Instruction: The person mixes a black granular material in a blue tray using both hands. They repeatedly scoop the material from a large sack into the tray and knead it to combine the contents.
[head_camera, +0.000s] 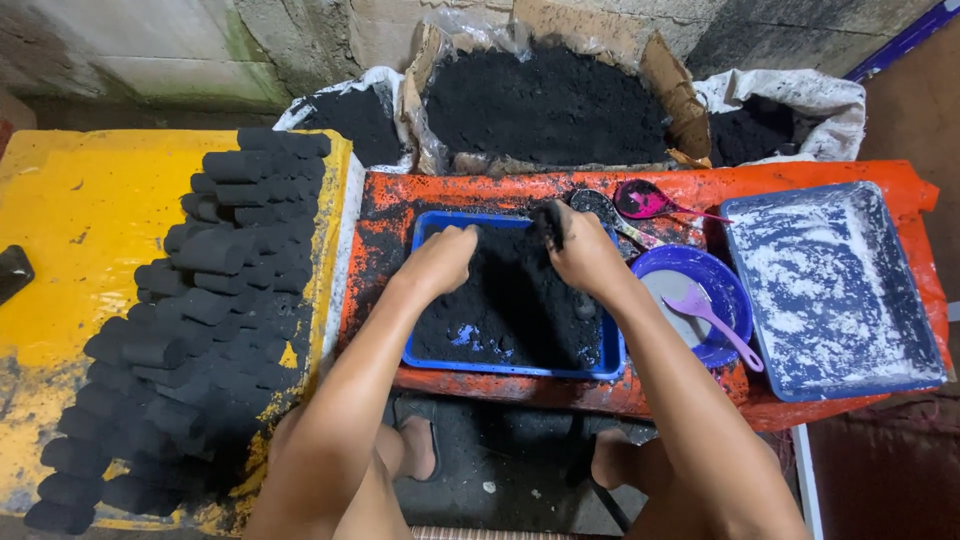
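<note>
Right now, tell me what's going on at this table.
A person works both hands in a blue tray of black powder on an orange table. The left hand presses into the powder; the right hand pinches a dark lump. Black cylinders are stacked on the yellow surface to the left.

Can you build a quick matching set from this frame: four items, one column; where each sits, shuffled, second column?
Items:
1 black briquettes
2 lilac spoon
3 white-dusted tray
4 right hand

Places:
A in the round bowl
B far right of the orange table
C over the blue tray of black powder
D stacked on the yellow surface

Pairs: 1-D, 2-A, 3-B, 4-C
</note>
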